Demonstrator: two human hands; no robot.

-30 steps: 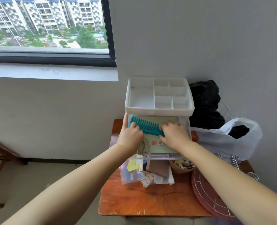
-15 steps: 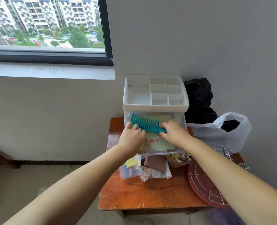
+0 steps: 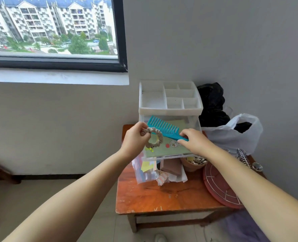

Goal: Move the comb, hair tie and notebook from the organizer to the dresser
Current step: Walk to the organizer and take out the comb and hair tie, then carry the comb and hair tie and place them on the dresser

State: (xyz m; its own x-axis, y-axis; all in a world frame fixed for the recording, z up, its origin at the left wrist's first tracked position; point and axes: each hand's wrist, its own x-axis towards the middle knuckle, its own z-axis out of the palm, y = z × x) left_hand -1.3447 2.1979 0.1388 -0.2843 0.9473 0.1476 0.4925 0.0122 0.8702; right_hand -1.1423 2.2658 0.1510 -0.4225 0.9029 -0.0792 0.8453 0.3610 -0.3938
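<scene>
I see my left hand [image 3: 135,137] pinched shut on a beige, ruffled fabric hair tie [image 3: 154,138], a puffy ring with a thin yellow-green elastic showing inside it; it hangs from my fingertips above the front left of the open drawer. My right hand [image 3: 194,141] is closed on the handle of a teal plastic wide-tooth comb [image 3: 164,128], gripping the narrow tail end. The comb slants up and to the left, teeth pointing up toward the wall, its toothed end passing just behind the hair tie, lifted clear of the drawer.

Under both lies a pale green notebook [image 3: 175,147] with a small cartoon sticker and a red dot on its cover, flat in the pulled-out clear drawer of a white plastic organizer [image 3: 170,109] whose top tray is split into several compartments. The organizer stands at the back of an orange-brown wooden worktop [image 3: 162,198], against the grey wall. Beside it on the right sit a black bag [image 3: 212,105] and a white plastic bag [image 3: 232,133]; below the drawer are loose papers, and a terracotta pot [image 3: 193,165] just beside a red round tray [image 3: 219,186].
</scene>
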